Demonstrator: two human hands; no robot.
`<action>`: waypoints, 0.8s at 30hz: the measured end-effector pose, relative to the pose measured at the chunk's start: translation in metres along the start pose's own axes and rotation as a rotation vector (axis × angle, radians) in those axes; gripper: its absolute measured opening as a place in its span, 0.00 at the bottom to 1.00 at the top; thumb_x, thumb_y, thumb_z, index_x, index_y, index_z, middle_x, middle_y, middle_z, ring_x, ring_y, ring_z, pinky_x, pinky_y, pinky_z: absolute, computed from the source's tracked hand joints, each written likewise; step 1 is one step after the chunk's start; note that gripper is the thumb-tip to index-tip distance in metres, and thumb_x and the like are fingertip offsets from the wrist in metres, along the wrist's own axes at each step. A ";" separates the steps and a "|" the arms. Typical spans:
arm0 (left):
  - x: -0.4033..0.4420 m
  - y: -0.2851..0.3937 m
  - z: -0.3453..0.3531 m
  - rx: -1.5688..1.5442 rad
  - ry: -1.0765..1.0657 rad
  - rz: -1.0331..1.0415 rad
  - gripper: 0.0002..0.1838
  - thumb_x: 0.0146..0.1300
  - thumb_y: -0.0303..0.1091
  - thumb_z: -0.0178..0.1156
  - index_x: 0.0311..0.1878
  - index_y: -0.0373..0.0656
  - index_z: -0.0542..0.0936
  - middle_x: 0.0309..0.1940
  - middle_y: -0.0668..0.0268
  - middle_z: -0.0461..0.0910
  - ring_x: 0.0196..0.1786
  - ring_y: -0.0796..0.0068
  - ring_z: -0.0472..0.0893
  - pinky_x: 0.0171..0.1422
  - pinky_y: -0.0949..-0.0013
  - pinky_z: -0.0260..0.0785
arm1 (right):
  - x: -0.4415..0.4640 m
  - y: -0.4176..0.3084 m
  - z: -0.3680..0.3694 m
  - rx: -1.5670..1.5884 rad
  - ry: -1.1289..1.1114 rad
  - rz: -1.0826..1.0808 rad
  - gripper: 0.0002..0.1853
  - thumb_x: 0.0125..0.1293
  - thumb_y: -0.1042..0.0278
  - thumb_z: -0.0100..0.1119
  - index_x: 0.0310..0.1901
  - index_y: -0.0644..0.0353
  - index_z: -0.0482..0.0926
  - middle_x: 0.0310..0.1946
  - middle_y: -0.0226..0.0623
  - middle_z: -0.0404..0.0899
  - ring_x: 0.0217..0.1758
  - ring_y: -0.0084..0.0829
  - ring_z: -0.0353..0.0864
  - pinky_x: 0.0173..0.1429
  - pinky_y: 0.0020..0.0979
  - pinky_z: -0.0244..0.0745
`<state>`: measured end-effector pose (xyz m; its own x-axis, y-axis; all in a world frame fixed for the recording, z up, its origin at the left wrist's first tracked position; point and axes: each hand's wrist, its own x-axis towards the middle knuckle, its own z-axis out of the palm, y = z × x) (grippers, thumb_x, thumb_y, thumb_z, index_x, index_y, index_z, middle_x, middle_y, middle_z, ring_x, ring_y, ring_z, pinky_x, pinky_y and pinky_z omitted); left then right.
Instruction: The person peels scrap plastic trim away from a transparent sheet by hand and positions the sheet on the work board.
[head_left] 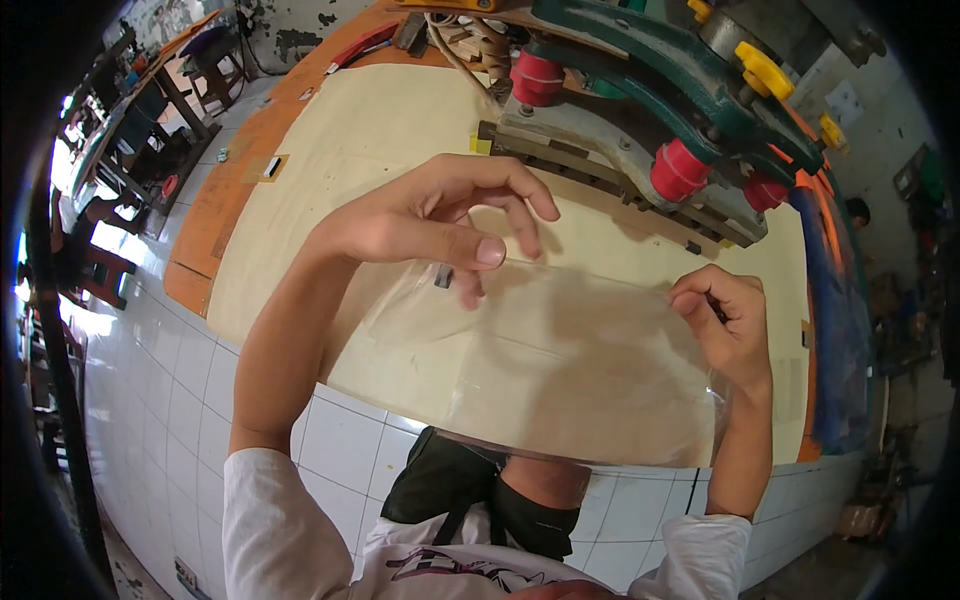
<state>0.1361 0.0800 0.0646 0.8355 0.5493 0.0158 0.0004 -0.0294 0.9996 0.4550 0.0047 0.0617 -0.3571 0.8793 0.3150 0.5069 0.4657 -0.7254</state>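
Note:
A clear plastic sheet (590,365) spreads over the pale table covering in front of me, its near edge hanging close to the table's front. My right hand (725,315) pinches the sheet's far right corner between thumb and fingers. Above its far left part, my left hand (440,215) is curved with thumb and fingers apart, and nothing shows between them. A small dark piece (443,276) appears just below the left thumb; whether it lies on or under the sheet I cannot tell.
Behind the sheet stands a machine with green arms (640,70), red cushions (682,170), yellow knobs (765,72) and a metal bar (610,170) low over the table. Blue plastic (842,330) hangs at the right edge. A stool (212,65) stands far left on the tiled floor.

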 end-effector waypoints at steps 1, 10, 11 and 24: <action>0.000 -0.004 0.000 -0.023 0.005 0.057 0.28 0.53 0.34 0.64 0.55 0.29 0.70 0.46 0.54 0.78 0.39 0.64 0.86 0.45 0.68 0.81 | 0.000 0.001 0.000 0.010 0.000 -0.001 0.08 0.64 0.72 0.61 0.30 0.67 0.78 0.22 0.34 0.79 0.24 0.19 0.74 0.31 0.21 0.68; 0.000 -0.010 -0.007 -0.054 -0.011 0.121 0.29 0.54 0.36 0.65 0.55 0.28 0.70 0.46 0.54 0.79 0.38 0.66 0.86 0.37 0.69 0.81 | -0.001 0.002 -0.002 0.034 0.004 0.000 0.10 0.65 0.69 0.61 0.30 0.67 0.79 0.21 0.32 0.79 0.24 0.18 0.72 0.30 0.21 0.66; -0.001 -0.008 -0.007 -0.053 -0.022 0.092 0.28 0.54 0.36 0.65 0.55 0.28 0.71 0.45 0.54 0.79 0.36 0.67 0.86 0.36 0.70 0.80 | -0.001 0.002 -0.002 0.032 0.003 -0.010 0.11 0.65 0.68 0.61 0.30 0.67 0.79 0.21 0.32 0.79 0.23 0.18 0.72 0.30 0.21 0.66; 0.000 -0.008 -0.008 -0.042 -0.023 0.111 0.26 0.53 0.34 0.64 0.54 0.29 0.72 0.37 0.54 0.81 0.29 0.70 0.84 0.35 0.70 0.80 | 0.000 0.002 -0.002 0.036 0.003 -0.001 0.10 0.65 0.68 0.61 0.30 0.67 0.79 0.22 0.32 0.79 0.24 0.18 0.73 0.30 0.21 0.66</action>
<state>0.1317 0.0873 0.0568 0.8414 0.5254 0.1265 -0.1153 -0.0541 0.9919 0.4571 0.0058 0.0617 -0.3556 0.8790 0.3177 0.4781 0.4632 -0.7463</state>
